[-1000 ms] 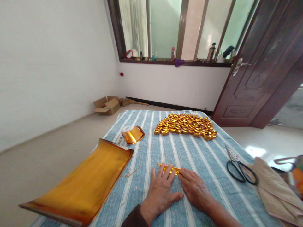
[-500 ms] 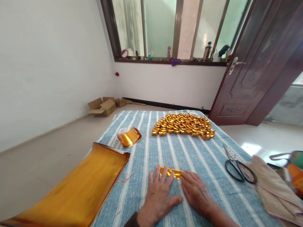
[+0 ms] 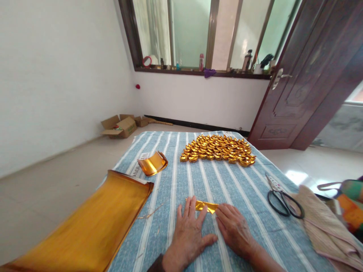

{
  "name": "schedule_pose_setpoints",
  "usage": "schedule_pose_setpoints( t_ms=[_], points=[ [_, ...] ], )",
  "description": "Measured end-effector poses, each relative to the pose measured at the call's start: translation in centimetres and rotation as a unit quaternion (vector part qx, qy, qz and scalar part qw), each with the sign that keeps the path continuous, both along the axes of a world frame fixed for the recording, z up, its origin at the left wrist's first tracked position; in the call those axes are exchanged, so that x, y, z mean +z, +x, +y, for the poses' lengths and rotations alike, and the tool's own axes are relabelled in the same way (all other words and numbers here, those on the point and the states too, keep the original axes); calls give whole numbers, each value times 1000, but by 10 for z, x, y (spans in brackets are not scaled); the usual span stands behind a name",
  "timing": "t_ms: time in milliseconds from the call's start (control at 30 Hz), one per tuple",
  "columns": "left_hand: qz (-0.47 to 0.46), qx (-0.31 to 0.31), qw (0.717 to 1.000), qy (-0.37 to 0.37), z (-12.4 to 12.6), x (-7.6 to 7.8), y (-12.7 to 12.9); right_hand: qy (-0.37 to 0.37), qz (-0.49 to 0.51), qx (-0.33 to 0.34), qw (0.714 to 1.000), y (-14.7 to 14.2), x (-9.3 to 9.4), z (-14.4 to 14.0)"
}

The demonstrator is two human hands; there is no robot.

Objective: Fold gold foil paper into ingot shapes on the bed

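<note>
A: Where did the gold foil strip (image 3: 206, 206) lie?

B: Flat on the blue striped cloth (image 3: 227, 181), near the front edge, in the middle. Both hands were on it. Left hand (image 3: 189, 234) lay palm down, fingers spread and flat, its fingertips covering the strip's left end. Right hand (image 3: 234, 227) also flat and open, fingertips touching the strip's right end. Neither hand gripped it; both pressed it down.

A: What lay about them?

B: Large gold foil sheet (image 3: 85, 226) to the left, curling, hanging over the cloth's left edge. Smaller curled gold piece (image 3: 152, 164) beyond it. Pile of folded gold ingots (image 3: 218, 149) at the far end, well apart from the hands. Black-handled scissors (image 3: 282, 200) to the right, beside a beige cloth (image 3: 323, 226).

A: Beyond the cloth?

B: Open cardboard box (image 3: 119, 126) on the floor by the wall; dark wooden door (image 3: 312, 71) ajar at right.
</note>
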State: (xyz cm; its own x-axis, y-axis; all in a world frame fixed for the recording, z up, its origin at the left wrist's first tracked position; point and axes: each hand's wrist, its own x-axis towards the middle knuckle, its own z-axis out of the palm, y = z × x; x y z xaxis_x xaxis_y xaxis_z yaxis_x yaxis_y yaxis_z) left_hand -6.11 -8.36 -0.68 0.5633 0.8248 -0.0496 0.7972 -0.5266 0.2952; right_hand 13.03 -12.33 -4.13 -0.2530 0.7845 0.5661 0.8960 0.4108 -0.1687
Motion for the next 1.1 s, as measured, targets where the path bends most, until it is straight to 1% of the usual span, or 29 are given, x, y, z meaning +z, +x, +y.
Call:
schedule_pose_setpoints(
  t_ms=[400, 533, 733, 867, 933, 1000, 1100],
  points=[
    [-8, -6, 1000, 29, 0, -7, -2, -2, -8, -20, 1000, -1, 2, 0],
    [-13, -1, 999, 37, 0, -5, -1, -3, -7, -19, 1000, -1, 2, -1],
    [-39, 33, 996, 69, 1, 5, 6, -12, -7, -17, 1000, -1, 3, -1],
    [-52, 53, 993, 94, 14, 18, 12, -11, -3, -15, 1000, -2, 4, -1],
    [-49, 41, 994, 92, 23, 26, 16, -13, -1, -14, 1000, -2, 4, 0],
    [-25, 15, 997, 66, 30, 33, 19, -15, 2, -12, 1000, -2, 4, 0],
    [12, -5, 999, 47, 36, 39, 25, -13, 5, -7, 1000, -1, 3, 0]
  ],
)
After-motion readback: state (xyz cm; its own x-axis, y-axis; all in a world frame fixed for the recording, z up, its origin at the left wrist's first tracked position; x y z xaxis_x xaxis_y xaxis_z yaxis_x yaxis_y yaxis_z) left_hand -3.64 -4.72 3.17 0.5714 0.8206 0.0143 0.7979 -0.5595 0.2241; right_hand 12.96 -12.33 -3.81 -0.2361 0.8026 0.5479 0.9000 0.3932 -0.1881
